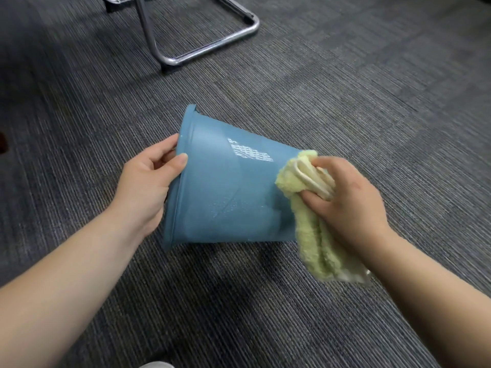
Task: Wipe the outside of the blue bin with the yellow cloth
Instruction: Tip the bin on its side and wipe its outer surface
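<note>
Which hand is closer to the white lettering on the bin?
Right. The right hand wipes with the cloth just beside the lettering; the left hand grips the bin rim, farther away.

You look down on a dark grey carpet (345, 83) with fine ribbed stripes laid in square tiles. At the top stands a chrome tubular chair base (202, 53), casting a soft shadow.

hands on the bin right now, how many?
1. The left hand grips the bin at its rim. The right hand clutches the cloth against the narrow end; whether its skin touches the bin is hidden by the cloth.
</note>
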